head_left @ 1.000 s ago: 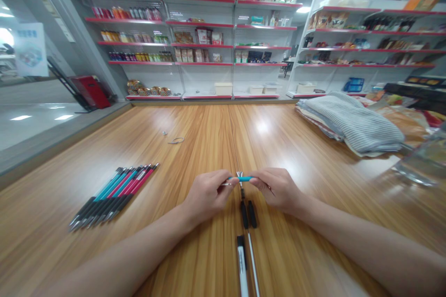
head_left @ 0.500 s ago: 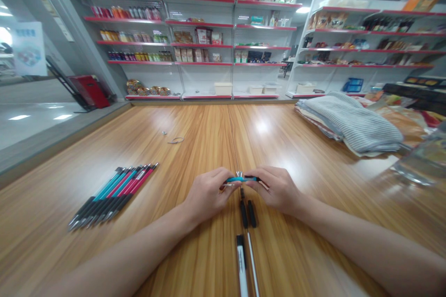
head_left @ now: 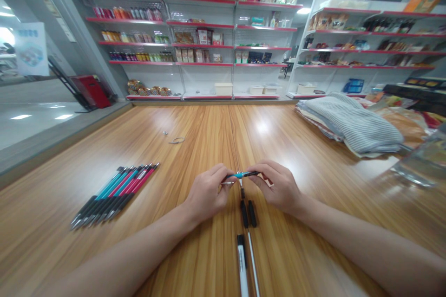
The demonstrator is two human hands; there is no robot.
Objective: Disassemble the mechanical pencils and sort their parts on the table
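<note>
Between my hands lies a blue pen barrel (head_left: 239,175) with a black clip end (head_left: 251,173). The fingertips of my left hand (head_left: 210,190) pinch its left end, and a thin whitish piece (head_left: 227,183) pokes out below them. My right hand (head_left: 278,184) has its fingers on the black clip end, the thumb sitting lower and apart from the index finger. Just beneath the hands are small pen parts (head_left: 243,192) and two black grip sleeves (head_left: 252,214). Closer to me lie a white marker with a black cap (head_left: 242,267) and a thin white refill (head_left: 253,264).
To the left is a row of several blue and red pens (head_left: 116,195). A small loop (head_left: 177,140) and a tiny metal bit (head_left: 165,133) lie farther back. Folded cloths (head_left: 355,123) and a clear container (head_left: 423,162) are at right. Stocked shelves (head_left: 202,47) stand behind the table.
My right thumb has dropped away from the pen, and the fingers have shifted slightly upward. The pen's black clip end shows more. My left hand has barely moved.
</note>
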